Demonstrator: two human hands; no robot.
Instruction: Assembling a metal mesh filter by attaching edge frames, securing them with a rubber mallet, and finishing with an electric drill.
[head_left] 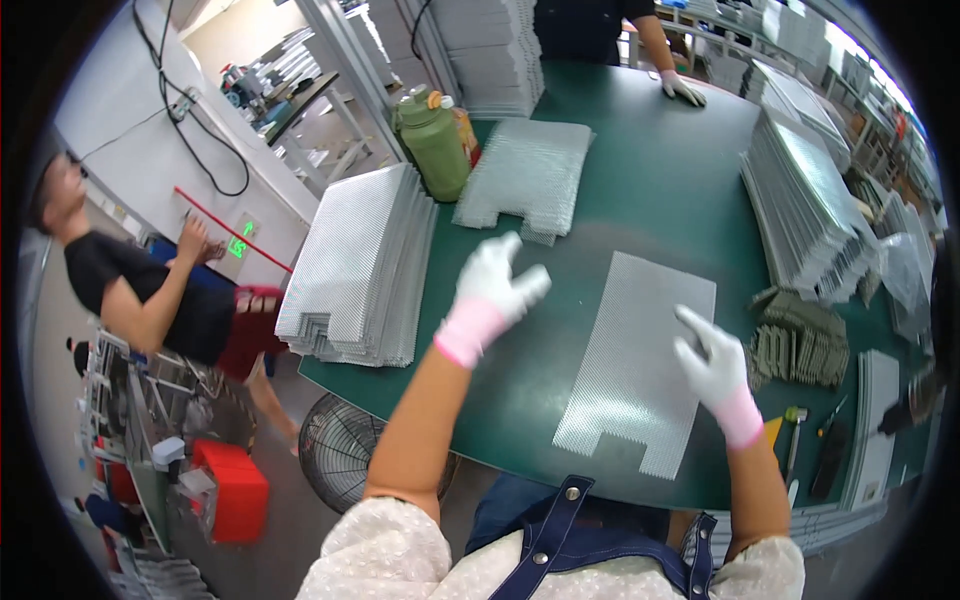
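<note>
1. Gloves, white with pink cuffs, covered both your hands over the dark green table.
2. Your right hand rested at the right edge of the single flat silvery perforated mesh sheet, fingers spread and touching it, pinching nothing.
3. Your left hand hung above bare table just left of that sheet, fingers loosely apart, holding nothing.
4. That sheet lay flat near the table's front edge, its notched end toward you.
5. At your left stood a tall stack of like mesh sheets; a smaller pile of mesh sheets lay farther back, beside a green plastic jug.
6. I judged you were at the stage of settling one sheet, not yet lifting it.
7. Your next move would have called for both hands on opposite edges, since thin mesh probably bends if lifted one-sided.
8. A co-worker's gloved hand rested at the far side.
</note>
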